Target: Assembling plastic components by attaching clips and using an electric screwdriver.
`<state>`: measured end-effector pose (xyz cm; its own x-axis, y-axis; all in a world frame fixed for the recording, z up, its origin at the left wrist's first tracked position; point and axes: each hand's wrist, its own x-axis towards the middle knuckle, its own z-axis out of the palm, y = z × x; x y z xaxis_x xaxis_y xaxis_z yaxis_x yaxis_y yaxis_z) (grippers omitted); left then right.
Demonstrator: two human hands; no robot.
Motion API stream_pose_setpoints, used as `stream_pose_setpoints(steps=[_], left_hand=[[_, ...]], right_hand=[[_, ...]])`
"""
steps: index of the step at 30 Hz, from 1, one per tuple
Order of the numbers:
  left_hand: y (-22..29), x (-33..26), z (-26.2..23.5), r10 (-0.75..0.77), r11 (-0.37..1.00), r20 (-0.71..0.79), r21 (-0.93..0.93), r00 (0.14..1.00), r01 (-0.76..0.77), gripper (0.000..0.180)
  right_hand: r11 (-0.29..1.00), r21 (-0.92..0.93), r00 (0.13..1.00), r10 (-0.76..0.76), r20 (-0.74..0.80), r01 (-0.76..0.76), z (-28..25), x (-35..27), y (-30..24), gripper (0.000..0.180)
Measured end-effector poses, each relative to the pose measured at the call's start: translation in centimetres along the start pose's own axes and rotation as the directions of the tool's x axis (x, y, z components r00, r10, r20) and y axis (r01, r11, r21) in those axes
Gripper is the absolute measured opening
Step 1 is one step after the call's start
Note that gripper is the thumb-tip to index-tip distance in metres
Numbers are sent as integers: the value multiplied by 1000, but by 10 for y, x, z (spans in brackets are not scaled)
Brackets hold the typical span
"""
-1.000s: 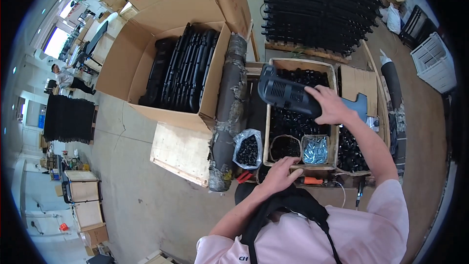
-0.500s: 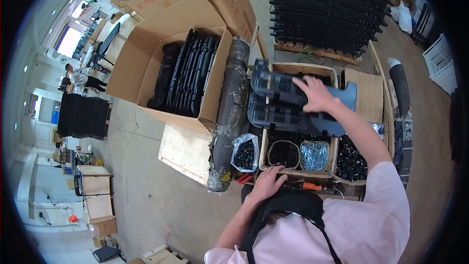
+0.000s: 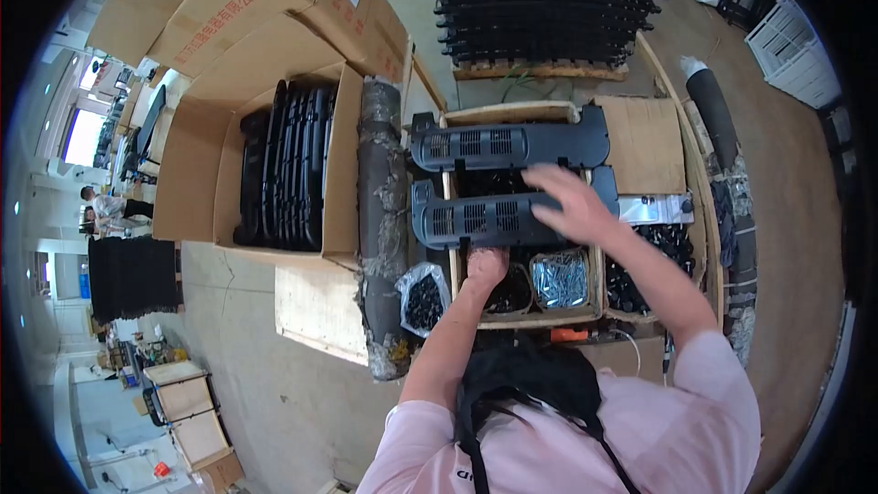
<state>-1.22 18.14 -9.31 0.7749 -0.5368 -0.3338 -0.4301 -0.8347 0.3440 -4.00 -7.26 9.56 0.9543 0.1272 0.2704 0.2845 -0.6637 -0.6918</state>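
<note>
Two grey vented panels [image 3: 508,144] lay across the wooden crate [image 3: 512,112]. The right hand [image 3: 574,206], fingers spread, pressed the nearer panel [image 3: 476,217]; the left hand [image 3: 487,267], finger state indeterminable, touched its edge.

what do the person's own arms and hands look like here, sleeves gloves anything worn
Both the left hand and the right hand are bare: no gloves, and no rings or watch that can be made out. The forearms are uncovered too. Short pale pink shirt sleeves end near the upper arms, and black straps cross the chest.
</note>
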Motion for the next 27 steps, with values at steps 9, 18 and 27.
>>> stream_pose_setpoints(steps=[9,18,27], left_hand=[[-115,75,115,-87,886,-227,-463,970,-29,52],[-49,122,191,-7,604,-459,-710,888,-362,41],[-33,100,188,107,896,-495,-328,862,-299,42]], right_hand=[[871,226,890,382,251,-437,5,-167,-79,32],[876,167,872,397,286,-453,27,-157,-77,34],[855,35,829,490,268,-517,20,-146,-57,37]])
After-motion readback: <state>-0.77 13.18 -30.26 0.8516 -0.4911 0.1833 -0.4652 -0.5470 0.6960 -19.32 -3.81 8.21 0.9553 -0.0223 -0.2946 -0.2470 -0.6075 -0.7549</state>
